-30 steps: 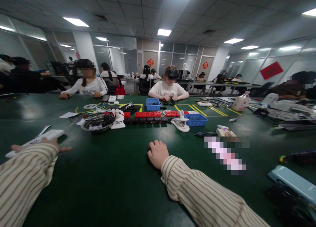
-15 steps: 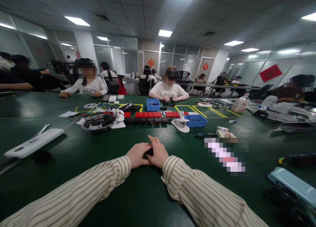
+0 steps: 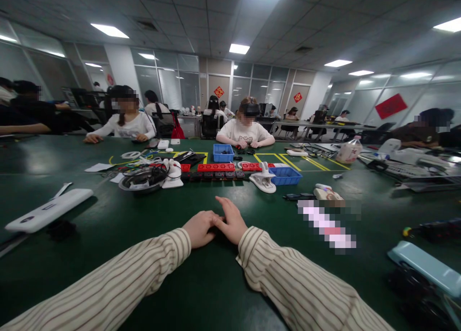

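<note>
My left hand (image 3: 200, 229) and my right hand (image 3: 233, 221) meet just above the green table, in front of me at the middle of the view. The right hand's fingers are stretched out, pointing forward and left, and its thumb side rests over the left hand's fingers. The left fingers are loosely bent, apart from the thumb, their tips partly hidden by the right hand. No object shows in either hand. Beyond them lie a row of red socket blocks (image 3: 216, 167), a row of black socket blocks (image 3: 216, 176) and a white clip-shaped stand (image 3: 263, 178).
Blue bins (image 3: 286, 175) stand at centre; a bowl of cables (image 3: 142, 180) sits left of them. A white elongated device (image 3: 50, 210) lies at left, a light-blue one (image 3: 427, 268) at right. A bottle (image 3: 349, 149) stands back right. Across the table sits a person (image 3: 245, 127).
The gap between my hands has narrowed as the left hand's fingers slipped under the right. The view has shifted slightly. Nothing was picked up.
</note>
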The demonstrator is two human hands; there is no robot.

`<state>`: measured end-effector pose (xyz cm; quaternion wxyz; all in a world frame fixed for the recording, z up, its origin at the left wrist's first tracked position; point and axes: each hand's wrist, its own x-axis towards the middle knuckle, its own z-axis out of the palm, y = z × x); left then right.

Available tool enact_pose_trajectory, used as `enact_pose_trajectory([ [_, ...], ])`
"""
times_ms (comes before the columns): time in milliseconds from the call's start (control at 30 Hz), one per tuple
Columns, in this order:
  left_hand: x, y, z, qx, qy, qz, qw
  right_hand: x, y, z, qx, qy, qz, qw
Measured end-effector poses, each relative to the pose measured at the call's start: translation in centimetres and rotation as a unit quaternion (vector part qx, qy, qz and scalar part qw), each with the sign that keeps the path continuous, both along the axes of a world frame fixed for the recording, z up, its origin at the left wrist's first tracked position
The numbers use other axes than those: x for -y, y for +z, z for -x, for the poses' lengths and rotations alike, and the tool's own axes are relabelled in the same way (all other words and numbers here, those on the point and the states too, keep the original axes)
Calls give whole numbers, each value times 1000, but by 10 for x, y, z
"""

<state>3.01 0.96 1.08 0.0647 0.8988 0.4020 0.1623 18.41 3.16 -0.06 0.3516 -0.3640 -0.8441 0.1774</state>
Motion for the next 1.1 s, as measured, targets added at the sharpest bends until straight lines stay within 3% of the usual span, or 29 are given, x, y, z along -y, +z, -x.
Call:
enact_pose_trajectory([
  [167,7,1,-1,0,-23,-13,1000,-2,-3,1,-10,-30,-11,999],
  [367,19,7,-5,-40,-69,49,996,-1,-2,2,-10,-43,-13,999],
  [600,41,8,-9,-21,38,137,990,0,0,2,-23,-58,-7,998],
  [733,71,2,-29,33,115,64,991,-7,-2,1,-45,-72,2,996],
  [900,87,-12,-63,-45,89,18,995,-16,-8,1,-80,-91,20,992],
  [1100,90,-4,-57,8,70,-5,997,-16,-8,-1,-113,-100,14,988],
])
